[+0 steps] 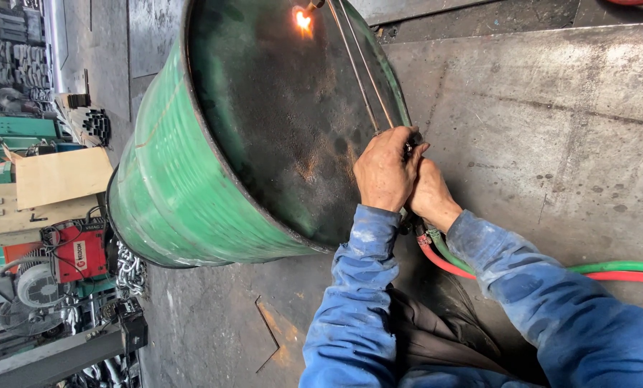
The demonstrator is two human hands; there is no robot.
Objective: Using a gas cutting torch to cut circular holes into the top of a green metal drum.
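Head view, near to far: blue sleeves led up to both hands, pressed together w/ the left hand (385,172) wrapped tight round the grip of a cutting torch (361,68) and the right hand (428,194) closed round it from behind, knuckles touching the left. Red and green hoses (609,271) ran from under the wrists across the steel floor (551,129) to the right edge of view. Torch tubes reached over the dark, rusty end of a green drum (170,187) lying on its side, flame tip (303,20) glowing near the drum's far rim.

Risks, as I judged them: residue or vapour inside the drum could flash under that heat; sparks or slag could drop toward the hoses close by the wrists and burn them; bare hands w/o gloves sat near hot metal; drum on its curved side could roll if nudged. A welder unit (77,251) and chain (129,273) sat beyond, left.
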